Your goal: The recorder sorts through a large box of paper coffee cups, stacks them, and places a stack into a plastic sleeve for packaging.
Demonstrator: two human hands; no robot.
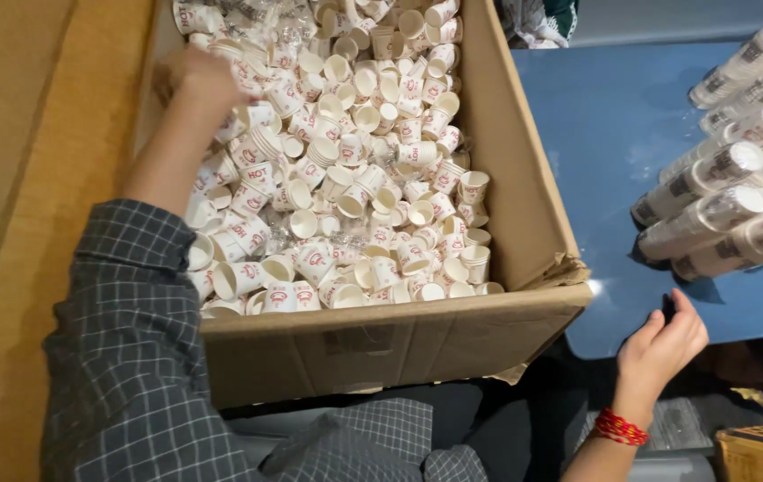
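Note:
A big cardboard box (524, 192) in front of me is full of loose small white paper cups (373, 178) with red print. My left hand (196, 78) reaches into the box's far left side, blurred, down among the cups; whether it grips any I cannot tell. My right hand (660, 344), with a red thread band on the wrist, hovers at the near edge of the blue table (609, 134), fingers curled around a small dark object that is only partly visible.
Several wrapped sleeves of stacked cups (729, 192) lie piled on the blue table at the right. A tan surface (16, 178) runs along the left of the box. A cardboard corner (761, 451) shows at bottom right.

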